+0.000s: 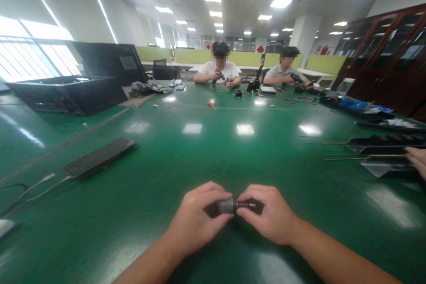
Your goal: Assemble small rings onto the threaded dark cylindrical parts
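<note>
Near the front of the green tabletop [206, 155], my left hand [196, 213] pinches a small grey cylinder [226, 206] between thumb and fingers. A dark ribbed shaft [244, 205] with a pale thin tip runs out of the cylinder toward the right, in line with it. My right hand [274, 215] closes thumb and fingertips on the shaft close to where it meets the cylinder. Whether the shaft and cylinder are one piece, I cannot tell. Both hands are held close together, level with each other.
A dark flat bar [100, 157] with a white cable lies at left, before a large black case [66, 95]. A red screwdriver [211, 105] lies farther back. Black channels with thin rods [379, 146] and another person's hand [417, 159] are at right. Two people sit opposite.
</note>
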{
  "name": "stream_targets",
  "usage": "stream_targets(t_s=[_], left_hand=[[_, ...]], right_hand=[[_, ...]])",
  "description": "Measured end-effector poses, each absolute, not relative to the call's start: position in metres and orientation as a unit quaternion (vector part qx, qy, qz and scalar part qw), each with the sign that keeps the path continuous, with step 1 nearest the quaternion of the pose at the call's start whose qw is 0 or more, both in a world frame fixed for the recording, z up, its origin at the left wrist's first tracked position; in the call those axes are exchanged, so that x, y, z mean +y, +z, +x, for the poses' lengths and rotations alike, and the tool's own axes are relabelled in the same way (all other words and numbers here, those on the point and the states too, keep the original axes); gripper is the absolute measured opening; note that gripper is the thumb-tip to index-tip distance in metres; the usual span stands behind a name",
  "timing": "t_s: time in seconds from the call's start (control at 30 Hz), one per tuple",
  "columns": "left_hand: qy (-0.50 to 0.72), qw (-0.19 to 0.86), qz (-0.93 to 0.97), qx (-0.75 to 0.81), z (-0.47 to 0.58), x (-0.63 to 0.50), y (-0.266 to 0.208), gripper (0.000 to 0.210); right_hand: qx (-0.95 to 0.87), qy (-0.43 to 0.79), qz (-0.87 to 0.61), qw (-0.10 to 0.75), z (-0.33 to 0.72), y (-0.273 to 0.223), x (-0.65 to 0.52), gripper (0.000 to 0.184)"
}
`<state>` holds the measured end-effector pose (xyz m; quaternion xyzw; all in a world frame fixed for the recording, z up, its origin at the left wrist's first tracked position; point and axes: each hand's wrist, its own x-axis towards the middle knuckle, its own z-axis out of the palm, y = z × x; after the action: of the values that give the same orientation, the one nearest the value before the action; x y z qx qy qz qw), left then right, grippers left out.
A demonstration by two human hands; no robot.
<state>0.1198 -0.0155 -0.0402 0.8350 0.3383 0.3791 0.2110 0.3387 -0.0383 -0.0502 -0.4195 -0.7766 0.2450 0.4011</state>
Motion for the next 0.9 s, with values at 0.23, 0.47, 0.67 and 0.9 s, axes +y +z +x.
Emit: stream_targets(t_s=[0.23, 0.47, 0.67, 0.9], left_hand=[[0.385, 0.194, 0.838, 0.334, 0.1173, -0.0156, -0.0417, 0.029], [0.397, 0.17, 0.844, 0.318, 0.1178, -0.0162, -0.0386, 0.027], [0.402, 0.171, 0.843, 0.315, 0.1175, -0.0182, -0.038, 0.026], [0.405, 0.175, 0.841, 0.313, 0.1182, -0.0182, -0.0364, 0.025]], right_hand=[[-0.775, 0.246, -0.418, 0.406, 0.3382, -0.0515, -0.0385, 0.002], [-0.775, 0.247, -0.416, 0.407, 0.3395, -0.0493, -0.0391, 0.002], [-0.777, 0.246, -0.414, 0.405, 0.34, -0.0498, -0.0388, 0.002], [-0.774, 0.243, -0.416, 0.411, 0.3403, -0.0501, -0.039, 0.003]])
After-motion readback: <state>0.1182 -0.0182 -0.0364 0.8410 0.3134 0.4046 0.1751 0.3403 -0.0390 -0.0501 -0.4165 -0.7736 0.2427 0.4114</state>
